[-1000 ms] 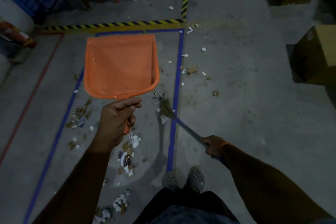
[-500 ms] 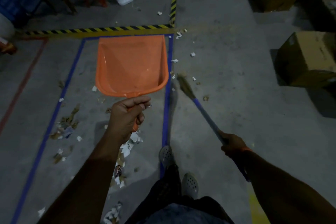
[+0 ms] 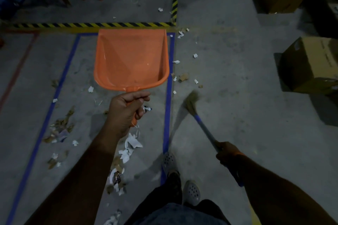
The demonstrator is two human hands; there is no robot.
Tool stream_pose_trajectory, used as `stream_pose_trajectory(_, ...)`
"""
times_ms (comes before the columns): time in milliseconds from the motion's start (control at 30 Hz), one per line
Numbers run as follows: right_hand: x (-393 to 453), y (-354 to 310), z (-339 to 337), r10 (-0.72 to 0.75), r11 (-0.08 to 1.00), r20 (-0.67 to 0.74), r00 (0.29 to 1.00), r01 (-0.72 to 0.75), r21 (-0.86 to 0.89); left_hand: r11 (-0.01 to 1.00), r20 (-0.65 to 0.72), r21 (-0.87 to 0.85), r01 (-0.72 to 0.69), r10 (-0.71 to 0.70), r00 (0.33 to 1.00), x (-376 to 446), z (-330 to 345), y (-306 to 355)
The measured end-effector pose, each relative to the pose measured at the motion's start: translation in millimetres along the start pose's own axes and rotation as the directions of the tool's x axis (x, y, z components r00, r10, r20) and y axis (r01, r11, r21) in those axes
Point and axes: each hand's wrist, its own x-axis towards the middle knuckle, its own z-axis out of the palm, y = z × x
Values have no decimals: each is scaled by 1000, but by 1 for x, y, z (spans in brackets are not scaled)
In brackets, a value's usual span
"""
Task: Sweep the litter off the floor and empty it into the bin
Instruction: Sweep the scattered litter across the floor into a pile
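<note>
- Since a second ago the straw-headed broom with the blue handle (image 3: 192,104) has swung from left of the blue floor tape (image 3: 169,97) to its right; its bristle head blurs at centre right.
- Nearest, at lower right, the right hand (image 3: 225,151) is clamped round the broom handle.
- Torn white paper and brown scraps (image 3: 130,144) lie lower centre, between the feet and the left hand (image 3: 126,113); a step could scatter them.
- That hand's fingers curl tight round the stub handle of the flat orange plastic dustpan (image 3: 131,60), held off the floor at centre, with no litter visible inside.
- More white bits (image 3: 195,55) lie beyond the bristles; a hard stroke may flick them toward the cardboard box (image 3: 311,64) at right.
- No bin shows.
</note>
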Motion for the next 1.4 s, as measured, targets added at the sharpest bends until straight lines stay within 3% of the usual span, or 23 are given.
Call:
stream_pose_trajectory(233, 23, -105, 7, -233, 918, 189, 954, 280, -281, 1000, -13, -4, 3, -3, 1000, 40, -29, 6)
stream_pose_trajectory(367, 34, -122, -4, -296, 908, 176, 939, 333, -252, 999, -15, -43, 1, -1, 1000, 60, -39, 11)
stream_pose_trajectory(533, 51, -118, -33, -245, 961, 14, 969, 244, -131, 998, -12, -61, 16, -17, 1000, 79, -40, 14)
stream_pose_trajectory(700, 68, -111, -71, -78, 994, -166, 983, 89, 58, 998, 6, -61, 20, -20, 1000, 100, -37, 16)
stream_pose_trajectory(900, 98, -113, -101, 81, 970, -136, 987, -47, 237, 999, -37, -40, 9, -10, 999, 134, -29, 24)
stream_pose_trajectory(1033, 114, -137, -107, 19, 993, -55, 998, -12, 119, 999, -71, -52, -1, -3, 997, 162, -22, 34)
stream_pose_trajectory(1133, 126, -166, -115, -80, 992, 21, 997, 81, -93, 999, -91, -36, 2, -5, 996, 183, -13, 43)
stream_pose_trajectory(1300, 148, -213, -140, -244, 887, 197, 950, 300, -350, 999, -104, -45, 9, -14, 994, 215, 10, 53)
stream_pose_trajectory(1400, 158, -220, -159, -320, 842, 268, 909, 403, -360, 1000, -104, -20, 7, -9, 995, 231, 21, 58)
